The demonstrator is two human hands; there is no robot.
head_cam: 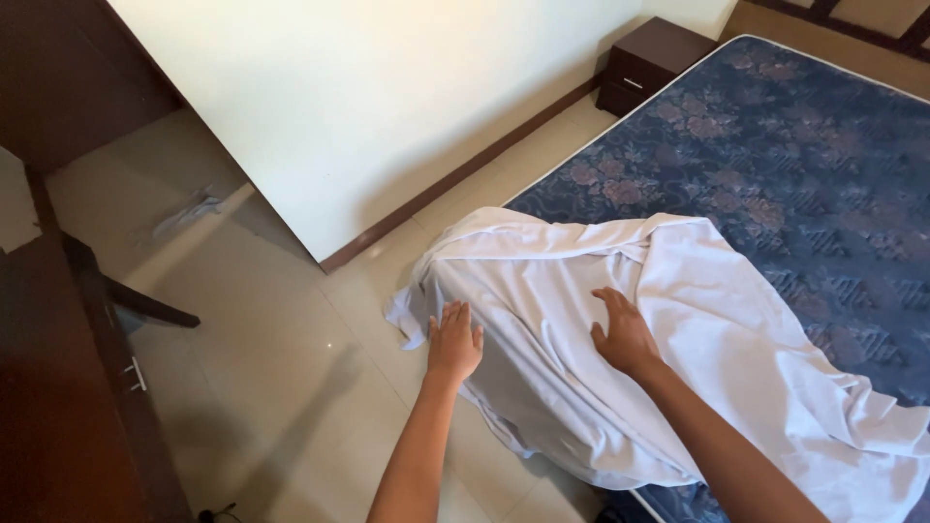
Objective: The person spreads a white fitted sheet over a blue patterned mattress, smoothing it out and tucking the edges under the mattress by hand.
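Both palms flat, fingers spread, gripping nothing | left hand (453,341), right hand (624,334) press white sheet (697,320) | over blue floral mattress (814,165) corner

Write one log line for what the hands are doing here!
left hand: flat on white sheet | right hand: flat on sheet | sheet: over mattress corner
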